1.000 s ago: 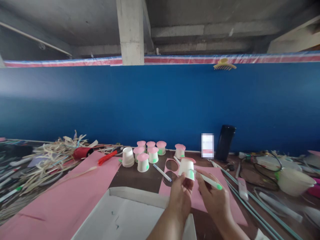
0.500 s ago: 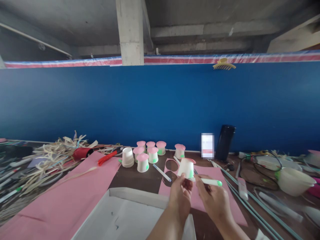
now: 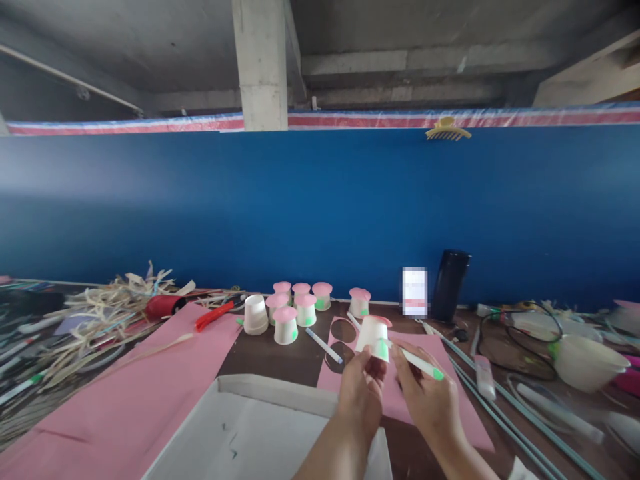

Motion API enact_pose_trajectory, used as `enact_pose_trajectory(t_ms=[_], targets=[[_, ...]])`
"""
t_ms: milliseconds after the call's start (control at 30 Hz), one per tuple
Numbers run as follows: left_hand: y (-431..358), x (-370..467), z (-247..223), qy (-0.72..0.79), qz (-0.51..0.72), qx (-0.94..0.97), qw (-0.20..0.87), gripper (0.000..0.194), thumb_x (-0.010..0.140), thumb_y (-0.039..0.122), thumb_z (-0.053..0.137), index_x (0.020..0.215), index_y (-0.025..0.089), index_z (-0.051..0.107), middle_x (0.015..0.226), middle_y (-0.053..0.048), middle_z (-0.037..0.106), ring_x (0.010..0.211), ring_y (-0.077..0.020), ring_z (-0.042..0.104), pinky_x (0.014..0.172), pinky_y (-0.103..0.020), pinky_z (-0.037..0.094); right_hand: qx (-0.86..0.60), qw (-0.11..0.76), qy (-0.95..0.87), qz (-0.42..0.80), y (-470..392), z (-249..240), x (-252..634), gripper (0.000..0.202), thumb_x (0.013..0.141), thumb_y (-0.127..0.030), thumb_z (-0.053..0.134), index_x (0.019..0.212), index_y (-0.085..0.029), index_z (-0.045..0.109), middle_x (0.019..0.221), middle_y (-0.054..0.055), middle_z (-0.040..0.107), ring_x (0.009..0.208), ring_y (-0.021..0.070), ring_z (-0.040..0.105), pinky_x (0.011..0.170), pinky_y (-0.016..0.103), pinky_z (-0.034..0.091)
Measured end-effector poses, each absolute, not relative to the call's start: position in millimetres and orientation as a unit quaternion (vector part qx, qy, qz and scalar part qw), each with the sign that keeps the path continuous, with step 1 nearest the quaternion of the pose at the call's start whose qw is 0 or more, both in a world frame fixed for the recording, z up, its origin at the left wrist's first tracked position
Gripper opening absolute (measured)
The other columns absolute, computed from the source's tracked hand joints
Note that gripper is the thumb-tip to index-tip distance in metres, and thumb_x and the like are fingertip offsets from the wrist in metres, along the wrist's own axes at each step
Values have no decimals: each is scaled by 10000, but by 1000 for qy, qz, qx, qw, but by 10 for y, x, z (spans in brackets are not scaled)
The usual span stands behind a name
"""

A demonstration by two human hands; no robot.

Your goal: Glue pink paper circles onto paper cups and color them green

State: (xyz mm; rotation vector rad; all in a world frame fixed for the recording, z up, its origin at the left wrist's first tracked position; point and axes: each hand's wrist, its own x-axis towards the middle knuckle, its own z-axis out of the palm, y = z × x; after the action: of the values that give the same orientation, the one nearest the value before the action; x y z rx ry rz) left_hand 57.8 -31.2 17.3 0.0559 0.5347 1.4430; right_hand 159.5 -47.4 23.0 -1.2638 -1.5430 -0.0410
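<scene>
The head camera showed the left hand (image 3: 363, 387) grasping a pink-topped white cup (image 3: 370, 337) over the pink sheet (image 3: 333, 378) at right, while the right hand (image 3: 430, 400) held a green-ended marker (image 3: 419, 363), its tip at the cup's green patch (image 3: 383, 351). More pink-topped cups (image 3: 286, 328) stood farther off, mostly left.

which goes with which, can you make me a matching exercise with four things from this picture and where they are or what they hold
1. Left hand
2. Yellow claw clip
3. Right hand
4. Black cylinder

A. holds green-ended marker
B. beside pixelated white rectangle
C. holds white cup
D. blue panel's top edge

Pairs: 1-C, 2-D, 3-A, 4-B
</scene>
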Motion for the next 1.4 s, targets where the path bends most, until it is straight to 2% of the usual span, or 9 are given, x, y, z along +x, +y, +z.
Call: enact_pose_trajectory(t_ms=[233,400,600,767,900,1033,1133,1267,1400], targets=[[-303,565,175,230,662,23,713,56,802,81,577,855,100,571,843,-107,632,686,-125,611,626,-215,515,-564,501,-656,26,-557,312,1593,384,872,-481,457,919,-178,688,757,67,722,618,176,661,522,220,470],[-296,567,167,233,662,19,712,39,806,82,565,837,104,558,798,-97,624,649,-120,597,621,-221,513,-564,489,-664,36,-588,349,1564,410,879,-494,435,871,-170,687,663,59,704,557,164,640,515,210,459],[-311,572,206,233,657,21,717,66,800,91,580,864,105,588,873,-114,643,725,-138,627,646,-215,514,-546,529,-650,-6,-527,274,1573,387,866,-468,474,968,-163,689,762,75,721,611,174,662,561,230,490],[-310,572,197,237,657,23,715,59,775,91,612,825,108,587,839,-106,641,690,-128,617,627,-208,507,-530,547,-648,-26,-503,263,1578,376,863,-451,479,971,-161,693,886,100,722,728,198,681,652,263,518],[-300,574,176,234,660,18,714,64,781,89,604,836,105,579,822,-96,635,677,-121,607,612,-204,503,-554,520,-650,16,-545,307,1573,389,863,-477,468,956,-175,695,765,66,720,615,179,662,552,237,492],[-298,580,152,230,665,23,710,39,785,102,600,820,100,583,767,-80,622,639,-115,594,610,-206,507,-565,492,-660,54,-599,359,1560,411,871,-504,439,858,-180,692,657,38,696,522,155,620,487,215,447],[-294,584,143,233,662,18,712,33,779,106,607,802,103,585,738,-68,611,619,-108,586,613,-204,507,-562,493,-662,54,-604,370,1550,407,875,-502,434,826,-186,684,671,39,701,522,148,615,490,210,442],[-286,585,159,232,661,19,713,32,778,89,597,798,110,583,786,-85,625,637,-113,599,619,-202,506,-561,502,-658,16,-568,335,1550,412,873,-499,439,884,-176,695,689,63,709,565,171,636,514,224,462],[-291,581,188,240,659,19,713,41,788,83,585,819,109,580,852,-109,635,674,-123,613,622,-204,507,-550,523,-651,-9,-522,288,1564,395,873,-477,458,953,-170,693,804,87,726,637,184,663,586,245,498]])
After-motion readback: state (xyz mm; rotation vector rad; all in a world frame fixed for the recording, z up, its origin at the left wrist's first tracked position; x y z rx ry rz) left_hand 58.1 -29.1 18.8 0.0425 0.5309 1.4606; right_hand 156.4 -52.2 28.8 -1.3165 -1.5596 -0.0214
